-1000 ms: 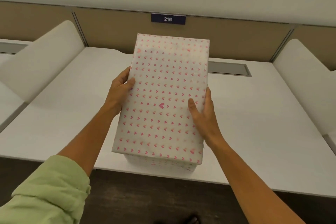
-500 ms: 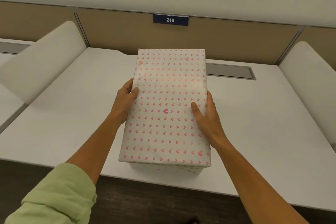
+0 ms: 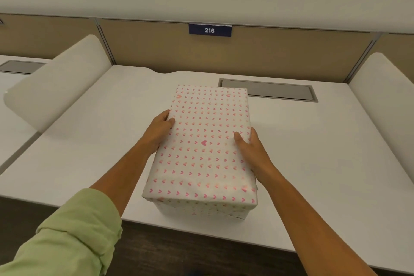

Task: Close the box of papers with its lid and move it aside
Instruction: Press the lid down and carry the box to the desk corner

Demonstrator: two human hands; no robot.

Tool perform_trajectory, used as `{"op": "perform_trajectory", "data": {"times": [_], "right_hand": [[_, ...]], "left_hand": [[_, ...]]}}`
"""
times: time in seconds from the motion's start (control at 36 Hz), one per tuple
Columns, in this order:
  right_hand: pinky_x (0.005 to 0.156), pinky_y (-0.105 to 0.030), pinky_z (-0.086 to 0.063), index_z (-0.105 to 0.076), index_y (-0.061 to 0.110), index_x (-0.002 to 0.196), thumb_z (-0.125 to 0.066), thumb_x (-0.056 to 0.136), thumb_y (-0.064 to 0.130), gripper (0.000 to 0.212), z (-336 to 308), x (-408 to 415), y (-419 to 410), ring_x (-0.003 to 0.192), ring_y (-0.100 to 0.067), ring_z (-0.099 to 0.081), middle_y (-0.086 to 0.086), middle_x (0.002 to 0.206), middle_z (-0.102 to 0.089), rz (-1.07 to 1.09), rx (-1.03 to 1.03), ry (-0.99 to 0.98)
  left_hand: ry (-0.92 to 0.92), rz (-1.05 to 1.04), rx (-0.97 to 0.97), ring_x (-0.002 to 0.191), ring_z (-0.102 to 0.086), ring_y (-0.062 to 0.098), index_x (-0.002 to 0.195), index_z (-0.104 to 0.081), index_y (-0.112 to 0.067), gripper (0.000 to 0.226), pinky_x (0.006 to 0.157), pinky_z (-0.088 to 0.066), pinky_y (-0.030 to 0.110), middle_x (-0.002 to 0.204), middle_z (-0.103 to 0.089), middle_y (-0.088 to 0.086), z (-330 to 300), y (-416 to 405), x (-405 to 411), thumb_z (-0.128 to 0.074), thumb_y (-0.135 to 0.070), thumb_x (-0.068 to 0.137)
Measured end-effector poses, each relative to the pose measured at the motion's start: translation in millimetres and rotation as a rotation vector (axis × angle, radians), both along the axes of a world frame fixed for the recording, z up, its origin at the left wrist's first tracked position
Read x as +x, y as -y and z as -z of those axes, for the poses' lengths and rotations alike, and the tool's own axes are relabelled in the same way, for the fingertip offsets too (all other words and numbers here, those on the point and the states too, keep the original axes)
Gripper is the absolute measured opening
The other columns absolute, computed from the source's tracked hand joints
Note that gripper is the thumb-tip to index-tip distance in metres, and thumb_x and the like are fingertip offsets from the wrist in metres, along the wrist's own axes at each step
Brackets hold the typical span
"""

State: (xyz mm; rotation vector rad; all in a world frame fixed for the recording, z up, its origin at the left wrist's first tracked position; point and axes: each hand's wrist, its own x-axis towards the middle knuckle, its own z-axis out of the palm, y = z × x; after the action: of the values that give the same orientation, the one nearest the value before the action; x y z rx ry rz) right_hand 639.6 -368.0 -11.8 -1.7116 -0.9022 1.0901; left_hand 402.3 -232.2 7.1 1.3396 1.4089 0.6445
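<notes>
Lid (image 3: 205, 141), white with pink hearts, sits over the box (image 3: 201, 212) at centre frame, near the front edge of the white desk (image 3: 313, 152). Only a strip of the box's near wall shows under the lid; papers not visible. Left hand (image 3: 159, 129) grips the lid's left long edge, thumb on top, fingers down the side. Right hand (image 3: 252, 151) does the same on the right edge. Both hands clamped on the lid from opposite sides, probably to keep it level and square while it seats. Near right corner looks slightly raised or creased, so the lid may not be fully down. Likely step: finish pressing it shut; moving aside not yet done. Desk space is open left and right. Number plate (image 3: 210, 30) at upper centre, cable tray (image 3: 268, 91) behind the box.
</notes>
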Motion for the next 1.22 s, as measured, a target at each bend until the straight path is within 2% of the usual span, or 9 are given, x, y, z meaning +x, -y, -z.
{"op": "perform_trajectory", "data": {"times": [0.06,0.19,0.36,0.53,0.75,0.83,1.03,1.14,1.22], "right_hand": [[0.073,-0.027,-0.052,-0.028,0.03,0.149,-0.051,0.099,0.052,0.06,0.8,1.6,-2.1,0.119,-0.021,-0.059,0.002,0.143,-0.052,-0.005,-0.007,-0.01],[0.083,-0.036,-0.054,-0.031,0.03,0.146,-0.053,0.099,0.049,0.056,-3.7,1.2,-10.4,0.118,-0.022,-0.061,0.002,0.14,-0.054,0.015,-0.013,-0.035],[0.064,-0.029,-0.052,-0.035,0.027,0.143,-0.053,0.097,0.051,0.055,-11.8,3.2,-25.2,0.107,-0.02,-0.064,0.001,0.134,-0.057,0.018,-0.067,-0.023],[0.065,-0.03,-0.053,-0.039,0.033,0.134,-0.054,0.097,0.051,0.044,-6.5,4.4,-21.7,0.098,-0.012,-0.064,0.007,0.124,-0.059,0.024,-0.107,-0.032],[0.093,-0.049,-0.058,-0.046,0.034,0.138,-0.057,0.097,0.048,0.045,-6.0,8.1,-11.2,0.109,-0.018,-0.068,0.009,0.128,-0.065,0.038,-0.09,-0.092],[0.09,-0.046,-0.059,-0.045,0.038,0.138,-0.059,0.095,0.049,0.046,-3.1,5.3,2.3,0.107,-0.015,-0.068,0.013,0.126,-0.065,0.041,-0.085,-0.09],[0.064,-0.018,-0.057,-0.047,0.045,0.127,-0.061,0.095,0.048,0.035,1.8,-8.7,47.7,0.091,0.003,-0.071,0.025,0.117,-0.065,0.041,-0.082,-0.14],[0.071,-0.022,-0.056,-0.049,0.051,0.122,-0.059,0.098,0.044,0.027,13.7,-16.3,68.7,0.102,-0.002,-0.068,0.026,0.117,-0.066,0.079,-0.086,-0.172],[0.073,-0.025,-0.059,-0.057,0.048,0.117,-0.062,0.099,0.03,0.026,16.5,-16.6,75.1,0.102,-0.004,-0.071,0.022,0.114,-0.073,0.104,-0.059,-0.286]], "left_hand": [[-0.019,-0.007,-0.005,0.12,-0.059,0.026,0.143,-0.046,-0.022,0.04,0.105,-0.046,0.052,0.138,-0.057,0.0,-0.9,-0.5,2.5,-0.04,-0.023,0.103],[-0.028,-0.009,-0.041,0.122,-0.059,0.03,0.144,-0.047,-0.02,0.041,0.105,-0.046,0.056,0.138,-0.059,0.002,-2.9,-7.2,2.9,-0.04,-0.024,0.104],[-0.037,0.0,-0.083,0.128,-0.053,0.03,0.15,-0.037,-0.017,0.047,0.108,-0.043,0.055,0.147,-0.049,0.002,-1.1,-21.8,4.6,-0.042,-0.024,0.104],[-0.018,0.046,-0.079,0.128,-0.054,0.03,0.148,-0.041,-0.02,0.045,0.107,-0.044,0.055,0.145,-0.053,0.002,9.1,-23.7,1.5,-0.041,-0.027,0.104],[0.111,0.062,-0.113,0.116,-0.062,0.022,0.152,-0.034,-0.026,0.054,0.1,-0.051,0.048,0.142,-0.054,-0.003,8.5,-19.4,-7.9,-0.051,-0.03,0.1],[0.086,0.053,-0.078,0.115,-0.063,0.021,0.152,-0.031,-0.03,0.061,0.097,-0.053,0.047,0.144,-0.05,-0.005,8.9,0.0,-12.5,-0.056,-0.039,0.097],[0.081,0.081,-0.119,0.118,-0.061,0.022,0.15,-0.03,-0.038,0.072,0.096,-0.054,0.052,0.146,-0.05,-0.007,15.5,53.6,-38.4,-0.063,-0.053,0.088],[0.101,0.111,-0.148,0.114,-0.064,0.021,0.148,-0.029,-0.046,0.076,0.091,-0.057,0.05,0.142,-0.052,-0.014,21.3,79.4,-51.1,-0.064,-0.058,0.082],[0.153,0.128,-0.152,0.111,-0.067,0.019,0.146,-0.033,-0.048,0.074,0.088,-0.059,0.048,0.138,-0.056,-0.016,24.2,86.1,-56.8,-0.068,-0.053,0.081]]}}
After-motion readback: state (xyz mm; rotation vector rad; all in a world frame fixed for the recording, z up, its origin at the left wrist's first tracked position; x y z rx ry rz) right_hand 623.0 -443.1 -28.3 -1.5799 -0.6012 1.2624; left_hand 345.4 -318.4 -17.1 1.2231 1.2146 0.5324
